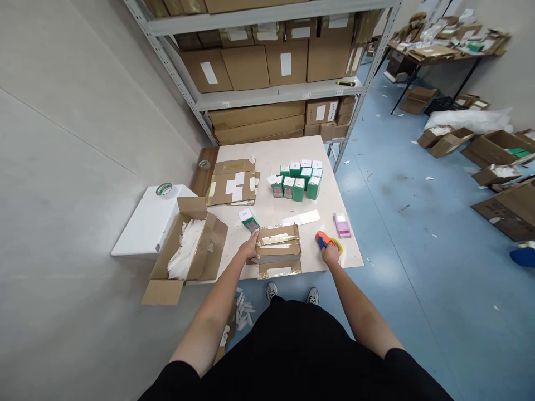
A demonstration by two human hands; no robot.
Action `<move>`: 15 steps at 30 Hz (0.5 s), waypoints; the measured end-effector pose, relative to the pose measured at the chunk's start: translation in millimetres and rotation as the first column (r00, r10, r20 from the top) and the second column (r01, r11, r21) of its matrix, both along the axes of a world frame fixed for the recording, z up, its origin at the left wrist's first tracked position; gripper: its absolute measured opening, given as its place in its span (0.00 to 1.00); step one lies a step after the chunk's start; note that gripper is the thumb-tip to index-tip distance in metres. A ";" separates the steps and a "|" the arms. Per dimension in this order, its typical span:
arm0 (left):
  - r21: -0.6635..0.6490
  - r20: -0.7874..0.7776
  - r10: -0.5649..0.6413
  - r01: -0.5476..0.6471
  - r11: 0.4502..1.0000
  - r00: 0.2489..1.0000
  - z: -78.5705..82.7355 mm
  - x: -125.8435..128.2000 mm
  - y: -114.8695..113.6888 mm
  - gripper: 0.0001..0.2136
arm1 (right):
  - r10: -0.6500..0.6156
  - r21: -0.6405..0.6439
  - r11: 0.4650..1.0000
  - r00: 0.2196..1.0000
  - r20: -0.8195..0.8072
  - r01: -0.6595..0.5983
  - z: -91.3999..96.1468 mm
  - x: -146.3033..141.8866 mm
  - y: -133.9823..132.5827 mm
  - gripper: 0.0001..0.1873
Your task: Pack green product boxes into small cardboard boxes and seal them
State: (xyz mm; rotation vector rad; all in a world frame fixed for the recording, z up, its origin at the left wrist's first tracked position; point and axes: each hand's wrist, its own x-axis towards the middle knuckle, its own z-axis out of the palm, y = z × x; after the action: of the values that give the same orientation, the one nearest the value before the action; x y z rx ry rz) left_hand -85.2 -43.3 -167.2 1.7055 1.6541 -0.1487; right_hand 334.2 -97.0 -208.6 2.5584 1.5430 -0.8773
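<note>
A small cardboard box (279, 248) with tape strips lies near the table's front edge, a flap folded out toward me. My left hand (249, 246) grips its left side, the thumb low on the edge. In my right hand (331, 254) is an orange and blue tape dispenser (322, 239) with a yellow roll, held right of the box and apart from it. One green and white small box (249, 220) leans just beyond my left hand. Several similar green boxes (298, 189) stand grouped farther back. White paper slips (307, 218) lie behind the cardboard box.
Flattened cardboard (232, 184) lies at the table's back left. An open carton (156, 273) with white paper stands left, beside a white surface bearing a tape roll (164, 189). A pink and purple item (343, 225) sits at the right edge. Shelving (276, 97) with cartons rises behind.
</note>
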 end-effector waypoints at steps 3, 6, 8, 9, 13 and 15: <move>-0.013 -0.008 -0.016 0.016 1.000 1.000 0.5 -0.3 0.9 0.70 | -0.023 -0.078 0.997 0.995 -0.099 0.015 -3.1 -8.0 1.4 0.22; -0.005 0.002 -0.032 0.032 0.999 0.999 0.5 -0.4 0.5 0.71 | -0.002 -0.002 1.000 0.982 -0.187 0.002 4.5 -23.2 11.1 0.24; -0.018 0.010 -0.037 0.037 0.999 0.999 0.3 -0.1 -0.1 0.72 | 0.038 0.086 0.996 0.962 -0.270 -0.015 13.8 -38.8 20.2 0.25; -0.031 0.015 -0.038 0.039 0.999 0.999 0.3 0.3 -0.2 0.73 | 0.064 0.123 0.992 0.949 -0.307 -0.027 18.8 -48.5 24.4 0.26; -0.072 0.083 -0.051 0.057 0.996 0.995 0.7 1.7 0.4 0.78 | 0.164 0.137 0.984 0.888 -0.430 -0.116 34.3 -93.5 29.6 0.30; -0.065 0.139 -0.062 0.072 0.995 0.988 0.4 1.6 0.1 0.80 | 0.186 0.103 0.982 0.902 -0.390 -0.158 37.3 -111.2 26.2 0.31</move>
State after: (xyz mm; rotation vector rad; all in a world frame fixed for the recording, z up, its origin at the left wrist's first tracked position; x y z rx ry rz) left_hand -83.6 -43.2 -166.8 1.6813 1.4762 -0.1176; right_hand 223.0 -70.7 -171.3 2.3356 1.8951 -1.4129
